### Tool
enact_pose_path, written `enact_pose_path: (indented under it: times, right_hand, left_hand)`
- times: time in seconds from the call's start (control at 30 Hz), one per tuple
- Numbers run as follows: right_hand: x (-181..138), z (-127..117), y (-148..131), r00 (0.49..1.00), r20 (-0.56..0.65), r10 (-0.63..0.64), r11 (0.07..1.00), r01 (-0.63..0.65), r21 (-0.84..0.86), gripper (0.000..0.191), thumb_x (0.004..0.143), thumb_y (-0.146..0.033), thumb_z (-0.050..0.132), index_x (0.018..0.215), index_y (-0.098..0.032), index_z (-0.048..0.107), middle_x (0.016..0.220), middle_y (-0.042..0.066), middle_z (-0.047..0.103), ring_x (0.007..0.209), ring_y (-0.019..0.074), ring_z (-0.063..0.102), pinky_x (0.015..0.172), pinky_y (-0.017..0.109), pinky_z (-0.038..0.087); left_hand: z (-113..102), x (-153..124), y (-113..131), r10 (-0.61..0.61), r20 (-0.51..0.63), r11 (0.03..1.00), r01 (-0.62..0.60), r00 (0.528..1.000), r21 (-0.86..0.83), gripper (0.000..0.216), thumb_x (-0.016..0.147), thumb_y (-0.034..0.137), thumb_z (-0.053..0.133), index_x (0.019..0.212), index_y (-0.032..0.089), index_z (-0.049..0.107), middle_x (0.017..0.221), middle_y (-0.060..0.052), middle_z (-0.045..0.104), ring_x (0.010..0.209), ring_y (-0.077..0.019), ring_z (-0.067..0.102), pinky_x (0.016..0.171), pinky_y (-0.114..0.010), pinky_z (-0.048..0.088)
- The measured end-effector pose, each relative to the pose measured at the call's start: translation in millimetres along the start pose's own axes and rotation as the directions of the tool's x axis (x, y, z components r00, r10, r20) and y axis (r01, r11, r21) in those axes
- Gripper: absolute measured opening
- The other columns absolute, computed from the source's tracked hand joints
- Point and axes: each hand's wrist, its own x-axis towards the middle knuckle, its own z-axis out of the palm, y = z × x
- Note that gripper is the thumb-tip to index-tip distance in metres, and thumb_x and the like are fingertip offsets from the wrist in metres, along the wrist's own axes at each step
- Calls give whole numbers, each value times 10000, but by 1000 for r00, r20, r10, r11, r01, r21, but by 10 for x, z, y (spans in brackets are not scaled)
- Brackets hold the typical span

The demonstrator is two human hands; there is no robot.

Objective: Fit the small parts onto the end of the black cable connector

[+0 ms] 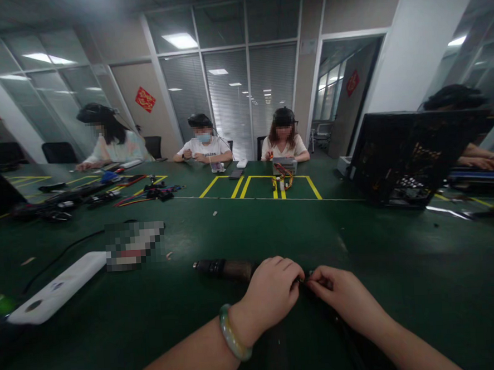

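The person's left hand [270, 284], with a green-and-amber bangle [234, 332] at its wrist, curls inward, its fingertips pinching a small dark part [302, 280]. The right hand [347, 287] faces it, thumb and fingertips pinched together at the same part, which sits between the two hands just above the green worktop [401, 248]. The part is too small to identify. A dark cylindrical tool [222, 269] lies just left of the left hand, one end hidden behind it; whether the hand touches it, I cannot tell. Farther left is a long white object [65, 288] beside a pixelated patch. Beyond lie coloured wires [159, 190] and, at right, a black computer case [396, 159]. Across the worktop three people sit; the one nearest the centre-right has a grey metal box [285, 165] with cables in front.
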Motion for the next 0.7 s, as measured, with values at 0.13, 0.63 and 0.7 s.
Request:
enact_pose_path:
  times: [0.13, 0.63, 0.7]
  right_hand:
    - [5, -4, -23, 1000, 9, 12, 1000, -12, 6, 164, 882, -308, 544, 833, -229, 679, 768, -15, 709, 703, 165, 651, 598, 228, 421]
    - [-13, -15, -46, 999, 25, 39, 999, -39, 7, 187, 887, -334, 535, 861, -223, 683, 792, -5, 716, 710, 169, 650, 597, 227, 429]
    - [-10, -15, -43, 999, 30, 42, 999, -42, 4, 189, 890, -338, 537, 866, -225, 686, 793, -8, 719, 703, 167, 648, 587, 226, 423]
  left_hand:
    - [-8, -3, 6, -2, 9, 1000, 2, 1000, 19, 96, 845, 163, 586, 934, 201, 590, 940, -7, 616, 914, -186, 546, 821, -331, 422]
    - [-46, 0, 21, -1, 10, 1000, 1, 1000, -8, 100, 856, 170, 585, 950, 207, 586, 961, -5, 618, 921, -190, 545, 826, -334, 420]
    - [-35, 1, 15, -6, 12, 1000, 6, 1000, -5, 85, 864, 184, 591, 945, 209, 587, 959, 0, 620, 917, -188, 544, 828, -335, 418]
